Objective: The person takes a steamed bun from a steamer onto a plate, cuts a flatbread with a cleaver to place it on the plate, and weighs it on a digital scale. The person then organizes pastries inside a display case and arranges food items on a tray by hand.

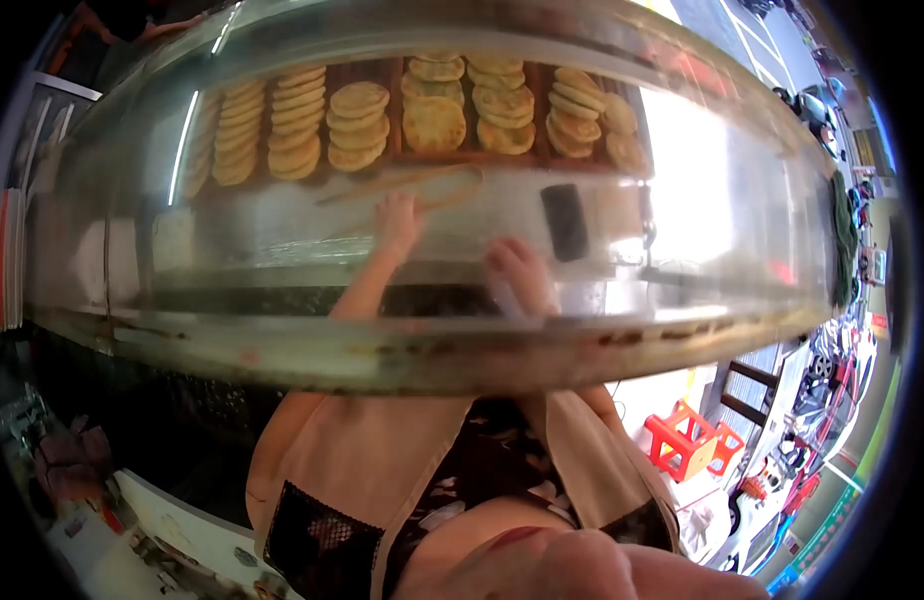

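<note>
Through the curved, hazy glass of a display case (462, 350), I see both my hands inside. My left hand (396, 222) is at a pair of light wooden tongs (452, 190), its fingers closed about their middle; the tongs' bent end points right and their tips left. My right hand (520, 272) is blurred, its fingers curled, with something pale and translucent below them that I cannot make out. A dark rectangular object (565, 222) lies just right of it. Behind the hands, round flat breads (434, 122) rest in overlapping rows on brown trays (396, 110).
The case's thick, stained front edge (402, 372) runs between my body and the hands. Strong glare (702, 180) covers the right side of the glass. Red plastic stools (682, 440) stand outside at the lower right, with parked vehicles (822, 370) beyond.
</note>
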`<state>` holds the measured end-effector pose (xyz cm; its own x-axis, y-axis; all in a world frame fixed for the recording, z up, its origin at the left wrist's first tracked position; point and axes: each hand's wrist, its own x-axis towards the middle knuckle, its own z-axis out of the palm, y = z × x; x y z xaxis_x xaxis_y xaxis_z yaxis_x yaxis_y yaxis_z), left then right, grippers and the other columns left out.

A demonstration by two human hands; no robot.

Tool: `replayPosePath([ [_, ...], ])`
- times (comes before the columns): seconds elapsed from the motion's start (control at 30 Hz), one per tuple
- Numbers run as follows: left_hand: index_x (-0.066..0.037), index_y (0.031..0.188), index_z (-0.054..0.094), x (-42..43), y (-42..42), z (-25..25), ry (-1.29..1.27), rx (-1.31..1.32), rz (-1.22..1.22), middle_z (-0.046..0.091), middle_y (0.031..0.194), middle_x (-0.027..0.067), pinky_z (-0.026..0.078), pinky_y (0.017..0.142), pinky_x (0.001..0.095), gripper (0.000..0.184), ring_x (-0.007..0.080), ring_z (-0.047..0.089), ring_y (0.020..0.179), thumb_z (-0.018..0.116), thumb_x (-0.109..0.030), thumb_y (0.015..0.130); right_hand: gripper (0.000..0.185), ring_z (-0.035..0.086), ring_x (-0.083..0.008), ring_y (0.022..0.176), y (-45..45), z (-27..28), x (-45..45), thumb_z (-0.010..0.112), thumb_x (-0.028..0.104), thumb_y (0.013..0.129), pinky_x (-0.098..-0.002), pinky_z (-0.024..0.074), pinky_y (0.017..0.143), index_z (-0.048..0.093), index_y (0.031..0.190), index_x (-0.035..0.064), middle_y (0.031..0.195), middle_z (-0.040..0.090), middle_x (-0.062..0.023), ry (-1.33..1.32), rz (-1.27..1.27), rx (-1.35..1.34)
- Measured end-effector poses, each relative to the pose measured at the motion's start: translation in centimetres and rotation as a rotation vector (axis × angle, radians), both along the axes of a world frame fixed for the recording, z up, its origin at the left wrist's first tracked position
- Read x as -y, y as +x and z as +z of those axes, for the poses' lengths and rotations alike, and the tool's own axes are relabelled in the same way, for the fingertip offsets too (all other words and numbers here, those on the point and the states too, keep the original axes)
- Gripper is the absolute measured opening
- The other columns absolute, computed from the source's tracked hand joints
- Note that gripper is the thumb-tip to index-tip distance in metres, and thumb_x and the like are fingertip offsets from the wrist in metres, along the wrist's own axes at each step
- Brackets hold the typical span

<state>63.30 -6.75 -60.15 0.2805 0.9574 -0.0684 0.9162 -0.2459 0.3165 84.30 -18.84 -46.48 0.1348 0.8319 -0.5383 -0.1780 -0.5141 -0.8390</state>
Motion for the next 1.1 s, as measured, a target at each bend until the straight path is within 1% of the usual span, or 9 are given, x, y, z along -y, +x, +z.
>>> replayPosePath([
  [0.1,-0.005,0.131,0.047,-2.7,1.5,2.4,0.296,0.543,0.061,0.054,0.119,0.0178,0.043,0.091,0.0448,0.053,0.0374,0.052,0.108,0.062,-0.014,0.08,0.024,0.057,-0.0106,0.077,0.1,0.4,-3.6,0.058,0.025,0.092,-0.0249,0.0461,0.07,0.064,0.1,0.003,0.083,0.065,-0.0029,0.009,0.057,-0.026],
  [0.17,-0.004,0.136,0.039,-6.6,3.1,5.2,0.025,0.625,0.273,0.053,0.121,0.0191,0.044,0.092,0.0462,0.063,0.0393,0.053,0.107,0.066,-0.017,0.081,0.025,0.057,-0.0102,0.078,0.4,-0.4,-5.1,0.058,0.025,0.091,-0.0243,0.0455,0.071,0.064,0.1,0.0024,0.084,0.065,-0.0033,0.055,0.098,-0.004],
  [0.33,-0.002,0.125,0.049,-13.3,6.2,6.1,-0.222,0.207,0.584,0.057,0.116,0.0184,0.049,0.085,0.0452,0.054,0.035,0.058,0.102,0.07,-0.023,0.08,0.023,0.059,-0.0103,0.068,2.3,-2.9,-7.6,0.057,0.024,0.09,-0.0254,0.0469,0.062,0.064,0.096,0.0034,0.081,0.065,-0.0029,0.045,0.054,0.086],
  [0.53,-0.002,0.095,0.056,-15.1,4.9,3.2,-0.041,0.509,0.35,0.063,0.099,0.0154,0.049,0.077,0.0414,0.031,0.0334,0.061,0.091,0.072,-0.019,0.076,0.03,0.062,-0.0126,0.077,3.2,-5.4,-13.3,0.061,0.027,0.087,-0.0285,0.049,0.07,0.065,0.103,0.0022,0.088,0.069,-0.007,0.08,0.142,0.281],
  [0.67,-0.003,0.097,0.055,-13.4,4.6,3.2,-0.068,0.72,0.199,0.063,0.094,0.0127,0.049,0.074,0.0382,0.033,0.0311,0.061,0.084,0.073,-0.017,0.074,0.037,0.064,-0.0153,0.085,2.9,-7.6,-16.6,0.065,0.027,0.085,-0.0297,0.0498,0.077,0.063,0.11,-0.0009,0.093,0.068,-0.009,0.27,0.03,0.563],
  [0.73,-0.003,0.099,0.053,-11.0,4.5,6.1,-0.208,0.87,0.167,0.059,0.083,0.007,0.049,0.071,0.0325,0.027,0.0156,0.059,0.083,0.069,-0.011,0.079,0.042,0.064,-0.0187,0.091,2.8,-10.2,-16.8,0.068,0.023,0.084,-0.0302,0.0495,0.083,0.059,0.115,-0.0034,0.1,0.067,-0.0112,0.289,-0.185,0.236],
  [0.87,-0.004,0.09,0.055,-8.5,5.1,8.1,-0.531,1.215,0.174,0.059,0.083,0.011,0.049,0.076,0.0321,0.021,0.024,0.059,0.079,0.069,-0.017,0.08,0.046,0.063,-0.0197,0.094,3.9,-6.0,-13.2,0.07,0.02,0.083,-0.0303,0.0492,0.085,0.057,0.119,-0.0053,0.106,0.065,-0.0123,0.232,-0.084,-0.41],
  [0.93,-0.001,0.104,0.055,-8.9,5.7,9.0,-0.825,1.523,0.588,0.062,0.088,0.0082,0.05,0.068,0.029,0.024,0.0178,0.06,0.078,0.065,-0.014,0.086,0.044,0.063,-0.0177,0.092,4.0,-3.6,-11.7,0.069,0.017,0.082,-0.0295,0.0495,0.083,0.058,0.118,-0.0047,0.105,0.065,-0.01,0.116,-0.068,-0.039],
  [1.1,-0.001,0.104,0.056,-17.0,6.2,4.3,-0.843,1.382,0.649,0.062,0.089,0.0087,0.051,0.069,0.0293,0.023,0.0183,0.061,0.077,0.064,-0.015,0.087,0.041,0.062,-0.0157,0.091,5.1,-2.2,-10.8,0.067,0.014,0.082,-0.0278,0.0496,0.082,0.059,0.117,-0.0045,0.103,0.065,-0.0094,0.028,0.028,0.314],
])
